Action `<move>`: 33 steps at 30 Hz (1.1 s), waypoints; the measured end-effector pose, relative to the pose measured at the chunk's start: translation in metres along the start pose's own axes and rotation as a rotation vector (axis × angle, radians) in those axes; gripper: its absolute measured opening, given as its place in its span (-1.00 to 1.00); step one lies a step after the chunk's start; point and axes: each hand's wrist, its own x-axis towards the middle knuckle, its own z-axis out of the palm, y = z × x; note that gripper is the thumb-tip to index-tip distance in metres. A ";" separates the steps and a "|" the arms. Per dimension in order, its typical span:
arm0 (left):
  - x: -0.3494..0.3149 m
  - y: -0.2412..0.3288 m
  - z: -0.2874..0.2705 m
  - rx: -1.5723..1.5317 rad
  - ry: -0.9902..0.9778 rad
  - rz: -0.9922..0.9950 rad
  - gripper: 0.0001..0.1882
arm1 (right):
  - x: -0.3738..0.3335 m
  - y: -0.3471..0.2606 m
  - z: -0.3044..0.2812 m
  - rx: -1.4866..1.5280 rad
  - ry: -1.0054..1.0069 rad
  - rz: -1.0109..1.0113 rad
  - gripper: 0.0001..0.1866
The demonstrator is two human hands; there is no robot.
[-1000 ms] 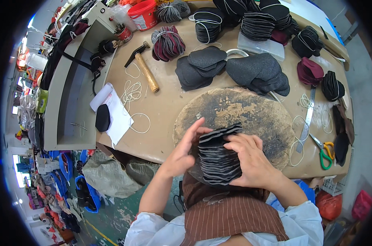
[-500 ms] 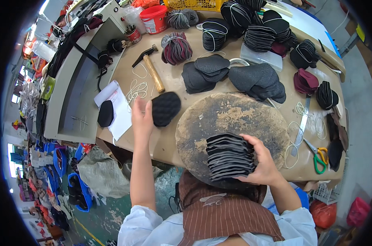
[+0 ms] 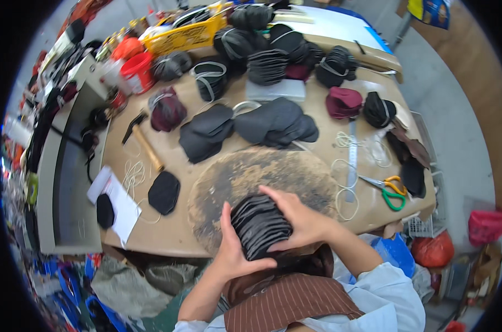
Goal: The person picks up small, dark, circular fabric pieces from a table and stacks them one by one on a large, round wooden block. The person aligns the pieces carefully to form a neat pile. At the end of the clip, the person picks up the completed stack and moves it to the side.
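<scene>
A stack of black fabric pieces (image 3: 262,228) is gripped between my two hands at the near edge of a round, worn wooden block (image 3: 220,176). My left hand (image 3: 234,249) closes around its left and near side, thumb and fingers spread along it. On the far and right side, my right hand (image 3: 298,221) wraps the same stack. To the left of the block lies one black rounded pad (image 3: 164,192), apart from both hands. Another black pad (image 3: 104,211) rests on a white paper sheet (image 3: 124,218).
A hammer (image 3: 148,148) lies left of the block beside loose cord (image 3: 134,176). Dark grey cut pieces (image 3: 273,123) spread behind the block. To the right are scissors (image 3: 392,191) and a metal ruler (image 3: 352,166). Tied bundles, a red bucket (image 3: 137,73) and a yellow crate (image 3: 187,40) stand farther back.
My left hand has left the black pad on the table and come across to the stack. My right hand keeps hold of the stack, now tilted. The whole view has shifted.
</scene>
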 end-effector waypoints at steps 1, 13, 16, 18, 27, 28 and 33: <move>-0.004 -0.004 0.008 0.335 0.060 0.010 0.53 | -0.004 0.003 0.005 -0.151 0.009 -0.031 0.17; -0.009 0.015 -0.007 0.410 0.084 0.351 0.13 | -0.013 -0.004 0.011 -0.192 0.090 -0.287 0.02; -0.004 0.019 -0.004 0.404 -0.025 0.291 0.20 | -0.016 0.007 0.019 -0.169 0.000 -0.222 0.05; -0.004 0.023 -0.003 0.202 0.056 0.096 0.25 | -0.013 0.008 0.013 -0.144 0.012 -0.220 0.05; 0.028 -0.003 -0.092 -0.421 0.464 -0.619 -0.33 | -0.009 0.127 -0.243 -1.103 1.003 0.418 -0.30; 0.030 -0.008 -0.095 -0.168 0.398 -0.540 -0.31 | -0.031 0.143 -0.281 -1.269 0.956 0.508 -0.21; 0.018 -0.005 -0.093 0.268 0.569 -0.504 -0.29 | -0.110 0.212 -0.357 -0.544 0.908 0.725 -0.30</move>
